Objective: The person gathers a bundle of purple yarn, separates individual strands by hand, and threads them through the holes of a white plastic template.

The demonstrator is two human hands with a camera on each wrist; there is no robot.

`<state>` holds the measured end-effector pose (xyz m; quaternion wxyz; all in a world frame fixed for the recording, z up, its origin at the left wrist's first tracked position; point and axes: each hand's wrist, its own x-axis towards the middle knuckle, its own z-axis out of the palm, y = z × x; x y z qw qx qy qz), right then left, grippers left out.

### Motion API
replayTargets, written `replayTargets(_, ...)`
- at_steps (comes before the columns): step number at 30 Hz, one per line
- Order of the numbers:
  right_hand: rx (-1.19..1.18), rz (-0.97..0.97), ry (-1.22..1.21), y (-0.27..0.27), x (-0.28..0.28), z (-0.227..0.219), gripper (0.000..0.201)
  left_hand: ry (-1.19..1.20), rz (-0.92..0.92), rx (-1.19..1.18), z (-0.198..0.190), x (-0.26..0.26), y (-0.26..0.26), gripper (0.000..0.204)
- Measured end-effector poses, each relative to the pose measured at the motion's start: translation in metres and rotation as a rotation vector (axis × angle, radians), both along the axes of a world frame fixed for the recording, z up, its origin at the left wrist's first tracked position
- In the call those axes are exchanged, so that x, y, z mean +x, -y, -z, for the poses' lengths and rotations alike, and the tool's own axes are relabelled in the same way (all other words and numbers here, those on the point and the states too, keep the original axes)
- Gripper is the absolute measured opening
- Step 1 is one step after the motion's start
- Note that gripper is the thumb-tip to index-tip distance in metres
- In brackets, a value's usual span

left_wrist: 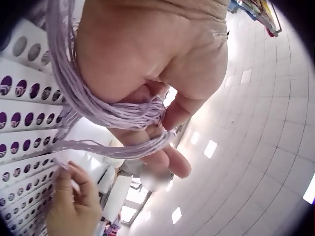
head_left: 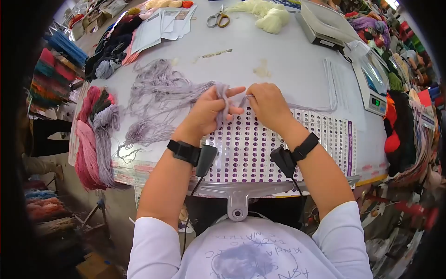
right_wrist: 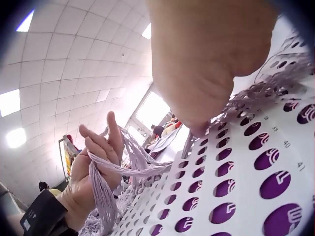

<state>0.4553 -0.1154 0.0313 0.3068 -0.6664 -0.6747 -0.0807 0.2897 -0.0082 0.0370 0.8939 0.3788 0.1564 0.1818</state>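
Lilac yarn loops round the left hand, with some fingers pointing right and others bent about the strands. In the left wrist view a thick bundle crosses below the palm of that hand, and a thinner one passes over the lower fingers. Just to its right, the right hand pinches lilac strands between thumb and fingers; its fingertips are mostly hidden in the right wrist view. More lilac yarn lies spread left of the hands.
Under the hands lies a white sheet with purple dots. Pink skeins hang over the left edge. Scissors, papers and pale yellow yarn lie at the back; a scale stands right.
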Motion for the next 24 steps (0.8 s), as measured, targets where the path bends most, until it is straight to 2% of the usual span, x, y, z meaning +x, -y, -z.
replayTargets(1,-0.004,-0.002,0.003,0.004,-0.004,-0.006,0.012,-0.108,0.031,0.097,0.004,0.006,0.003,0.027)
replayTargets(3,-0.286,0.044,-0.305,0.01,-0.011,-0.018,0.016,-0.293,0.056,0.205,0.005,0.014,0.009,0.021)
replayTargets(4,-0.288,0.049,-0.304,0.011,-0.011,-0.021,0.016,-0.291,0.06,0.203,0.01,0.016,0.01,0.021)
replayTargets(6,-0.398,-0.006,-0.553,0.012,-0.01,-0.024,0.019,-0.407,-0.013,0.556,0.018,0.02,0.01,0.011)
replayTargets(7,-0.398,-0.002,-0.555,0.013,-0.01,-0.023,0.019,-0.407,-0.009,0.556,0.016,0.019,0.008,0.011)
replayTargets(9,-0.531,0.003,-0.609,0.014,-0.007,-0.016,0.021,-0.413,0.002,0.775,0.008,0.01,0.0,0.011)
replayTargets(12,-0.576,0.072,-0.522,0.011,-0.004,0.013,0.023,-0.281,-0.187,0.591,-0.006,-0.017,-0.017,0.013)
replayTargets(13,-0.576,0.079,-0.53,0.011,-0.006,0.01,0.023,-0.225,-0.231,0.537,-0.012,-0.03,-0.028,0.013)
replayTargets(14,-0.616,0.123,-0.483,0.011,-0.011,0.003,0.023,-0.285,-0.307,0.499,-0.022,-0.043,-0.042,0.016)
replayTargets(15,-0.653,0.169,-0.435,0.011,-0.013,-0.001,0.024,-0.245,-0.308,0.426,-0.028,-0.062,-0.063,0.018)
replayTargets(16,-0.65,0.176,-0.442,0.01,-0.013,0.005,0.024,-0.205,-0.357,0.34,-0.028,-0.076,-0.088,0.02)
replayTargets(17,-0.587,0.19,-0.39,0.01,-0.013,0.013,0.022,-0.282,-0.43,0.229,-0.046,-0.084,-0.097,0.021)
replayTargets(18,-0.522,0.202,-0.336,0.009,-0.013,0.018,0.021,-0.208,-0.415,0.238,-0.048,-0.099,-0.121,0.02)
replayTargets(19,-0.517,0.204,-0.339,0.009,-0.014,0.017,0.021,-0.25,-0.528,0.175,-0.061,-0.102,-0.131,0.019)
replayTargets(21,-0.538,0.179,-0.383,0.01,-0.014,0.014,0.02,-0.175,-0.518,0.226,-0.061,-0.119,-0.186,0.014)
replayTargets(23,-0.503,0.181,-0.392,0.011,-0.015,0.019,0.02,-0.094,-0.504,0.274,-0.07,-0.114,-0.19,0.009)
replayTargets(24,-0.472,0.178,-0.399,0.011,-0.014,0.02,0.02,-0.23,-0.705,0.446,-0.084,-0.098,-0.167,0.005)
